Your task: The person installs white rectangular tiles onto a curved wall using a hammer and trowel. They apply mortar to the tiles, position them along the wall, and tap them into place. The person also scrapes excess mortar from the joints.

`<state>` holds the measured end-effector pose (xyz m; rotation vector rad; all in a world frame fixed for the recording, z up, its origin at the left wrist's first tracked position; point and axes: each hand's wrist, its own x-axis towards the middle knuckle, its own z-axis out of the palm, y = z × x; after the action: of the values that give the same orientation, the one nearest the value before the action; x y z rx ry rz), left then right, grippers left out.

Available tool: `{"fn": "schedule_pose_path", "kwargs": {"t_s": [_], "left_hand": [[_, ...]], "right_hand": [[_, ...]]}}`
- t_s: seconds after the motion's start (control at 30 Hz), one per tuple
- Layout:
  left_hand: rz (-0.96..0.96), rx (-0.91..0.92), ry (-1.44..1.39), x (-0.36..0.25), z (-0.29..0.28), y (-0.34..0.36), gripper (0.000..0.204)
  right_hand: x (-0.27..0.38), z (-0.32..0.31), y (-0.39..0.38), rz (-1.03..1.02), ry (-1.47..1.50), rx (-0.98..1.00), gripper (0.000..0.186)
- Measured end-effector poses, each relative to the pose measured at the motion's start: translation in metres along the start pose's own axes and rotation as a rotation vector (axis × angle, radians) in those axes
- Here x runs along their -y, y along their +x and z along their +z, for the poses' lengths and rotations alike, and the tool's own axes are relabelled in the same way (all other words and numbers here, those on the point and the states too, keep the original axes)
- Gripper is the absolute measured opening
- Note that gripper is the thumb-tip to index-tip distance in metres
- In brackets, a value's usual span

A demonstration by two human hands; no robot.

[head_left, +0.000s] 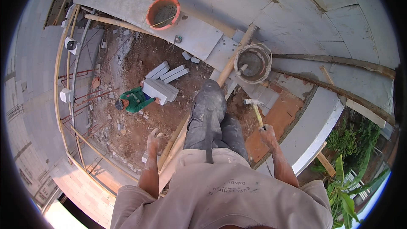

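Note:
My right hand (267,134) is closed round the yellowish handle of a hammer (256,109). Its metal head points away from me, over the brick and mortar strip beside my leg. On the other side, my left hand (154,138), pale with dust, hangs in the air over the dirt ground far below. Its fingers are loosely bent and slightly apart, with nothing visible in them. Beyond my knee stands a mortar-smeared bucket (253,63) with a handled tool (242,69) inside.
An orange tub (163,13) of grey mortar rests on a long pale plank (127,8). Far below, a person (136,100) in green handles white blocks (159,90). Bamboo poles (174,142) run beneath me; block wall (322,106) and plants (345,186) are at right.

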<state>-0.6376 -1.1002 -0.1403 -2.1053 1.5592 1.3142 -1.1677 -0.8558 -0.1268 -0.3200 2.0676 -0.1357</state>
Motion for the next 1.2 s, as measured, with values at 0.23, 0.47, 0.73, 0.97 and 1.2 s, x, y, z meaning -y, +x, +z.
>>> {"fn": "schedule_pose_path", "kwargs": {"t_s": [0.23,0.47,0.73,0.97,1.2], "left_hand": [[-0.194,0.238,-0.140,-0.052,0.019,-0.010,0.056],[0.059,0.176,-0.307,-0.069,0.011,0.084,0.066],[0.240,0.242,0.027,-0.230,0.003,0.103,0.049],[0.409,0.327,0.048,-0.226,0.005,0.118,0.046],[0.302,0.185,0.121,-0.186,-0.019,0.091,0.048]], "right_hand": [[0.026,-0.009,0.020,0.222,0.199,0.007,0.035],[0.003,-0.006,-0.067,0.360,0.405,-0.379,0.041],[-0.101,-0.063,-0.145,0.342,0.199,-1.244,0.039],[-0.128,-0.174,-0.105,0.541,0.043,-1.091,0.046],[-0.192,-0.143,-0.068,0.376,-0.068,-1.069,0.046]]}}
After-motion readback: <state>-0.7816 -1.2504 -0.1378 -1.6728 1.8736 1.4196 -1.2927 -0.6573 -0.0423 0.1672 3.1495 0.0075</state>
